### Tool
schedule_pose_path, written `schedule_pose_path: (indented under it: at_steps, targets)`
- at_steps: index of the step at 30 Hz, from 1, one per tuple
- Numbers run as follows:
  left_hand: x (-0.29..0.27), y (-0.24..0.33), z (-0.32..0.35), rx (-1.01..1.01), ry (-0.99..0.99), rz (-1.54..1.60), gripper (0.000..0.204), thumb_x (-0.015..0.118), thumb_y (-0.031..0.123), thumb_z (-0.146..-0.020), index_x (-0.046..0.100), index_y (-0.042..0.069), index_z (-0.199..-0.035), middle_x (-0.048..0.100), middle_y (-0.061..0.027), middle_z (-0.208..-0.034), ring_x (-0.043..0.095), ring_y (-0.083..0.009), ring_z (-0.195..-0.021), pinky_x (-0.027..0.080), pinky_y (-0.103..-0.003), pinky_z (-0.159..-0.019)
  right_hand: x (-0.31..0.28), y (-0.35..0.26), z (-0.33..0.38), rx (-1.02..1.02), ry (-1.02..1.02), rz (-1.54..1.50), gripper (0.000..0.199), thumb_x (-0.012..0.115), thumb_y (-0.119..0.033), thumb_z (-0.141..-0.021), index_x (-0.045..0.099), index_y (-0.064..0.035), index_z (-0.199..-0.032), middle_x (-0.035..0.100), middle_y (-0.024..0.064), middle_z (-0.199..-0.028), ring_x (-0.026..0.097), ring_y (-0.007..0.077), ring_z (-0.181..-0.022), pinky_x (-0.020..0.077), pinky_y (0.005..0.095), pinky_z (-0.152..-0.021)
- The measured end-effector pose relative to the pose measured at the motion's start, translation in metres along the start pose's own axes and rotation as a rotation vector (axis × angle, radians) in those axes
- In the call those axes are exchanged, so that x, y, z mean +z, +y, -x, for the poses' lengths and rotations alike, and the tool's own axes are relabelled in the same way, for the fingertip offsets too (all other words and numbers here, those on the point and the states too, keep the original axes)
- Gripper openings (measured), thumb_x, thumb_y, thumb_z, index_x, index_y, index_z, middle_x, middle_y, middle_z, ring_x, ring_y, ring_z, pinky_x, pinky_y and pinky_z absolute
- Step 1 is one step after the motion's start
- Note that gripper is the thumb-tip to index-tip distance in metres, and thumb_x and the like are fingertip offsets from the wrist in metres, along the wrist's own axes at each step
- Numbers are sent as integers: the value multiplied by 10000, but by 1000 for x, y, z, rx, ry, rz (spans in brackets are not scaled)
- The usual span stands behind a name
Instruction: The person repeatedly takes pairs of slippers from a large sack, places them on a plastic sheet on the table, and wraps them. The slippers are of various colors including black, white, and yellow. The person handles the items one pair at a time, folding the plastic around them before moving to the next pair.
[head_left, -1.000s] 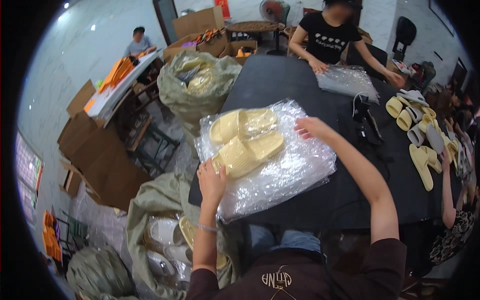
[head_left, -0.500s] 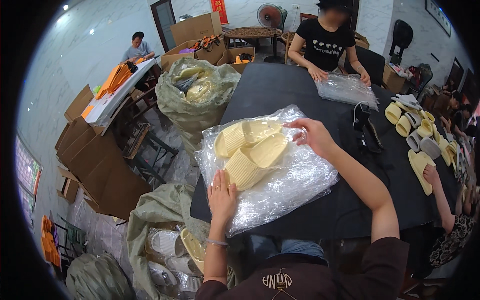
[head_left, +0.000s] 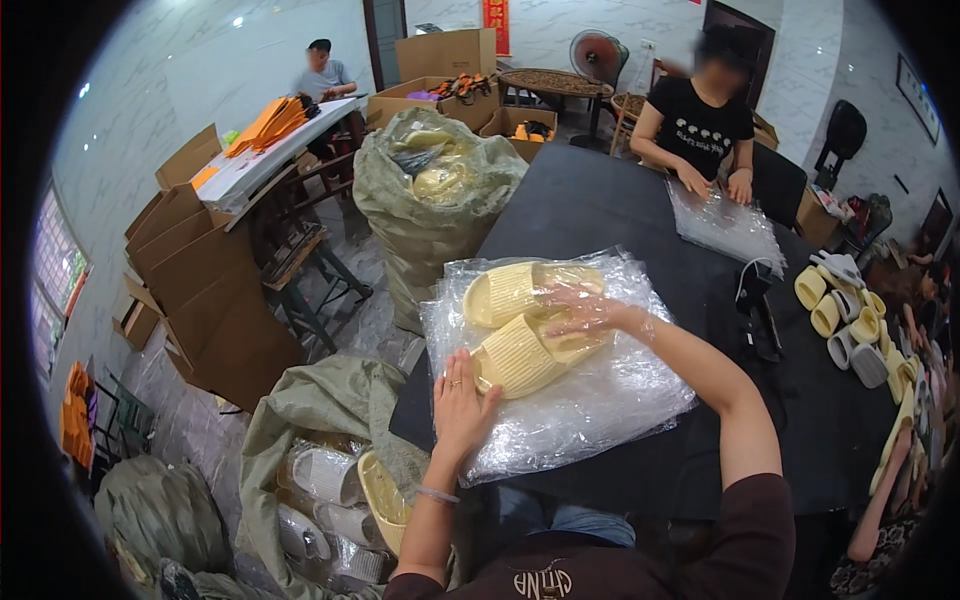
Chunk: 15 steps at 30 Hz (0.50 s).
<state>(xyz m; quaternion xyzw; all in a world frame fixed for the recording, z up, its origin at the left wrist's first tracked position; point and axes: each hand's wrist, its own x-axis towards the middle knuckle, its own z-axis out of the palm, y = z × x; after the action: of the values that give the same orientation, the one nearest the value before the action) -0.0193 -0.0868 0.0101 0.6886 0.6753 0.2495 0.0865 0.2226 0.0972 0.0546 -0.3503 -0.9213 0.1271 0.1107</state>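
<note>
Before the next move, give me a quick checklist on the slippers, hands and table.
1. Both yellow slippers lying side by side on the clear plastic: ok.
2. Left hand on the plastic by the nearer slipper's toe: ok.
3. Right hand clear of the slippers: not ok, it is over them.
4. Plastic around the slippers sealed: cannot tell.
5. Black device apart from the plastic: ok.
</note>
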Motion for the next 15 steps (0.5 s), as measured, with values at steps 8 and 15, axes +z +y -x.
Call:
schedule_pose_path:
  at_steps: [8,15]
  targets:
    - [-1,-11,5,40,310,559,774,374,485,-959,73,-21,-1461,217,-245,-1484,223,-354,-1383,169,-412,-1122,-55,-45,-22,-76,34,-88,320,557,-251,-910,574,-50,-1158,596,135,-1092,567,253,-1046,456,360,-915]
    - [-12,-28,-1,-150,391,1304,692,253,492,-996,163,-31,-1439,332,-196,-1427,274,-251,-1357,180,-354,-1126,-15,-31,23,-255,6,-187,322,540,-284,-904,561,-70,-1143,577,151,-1055,533,290,-1068,446,414,-903]
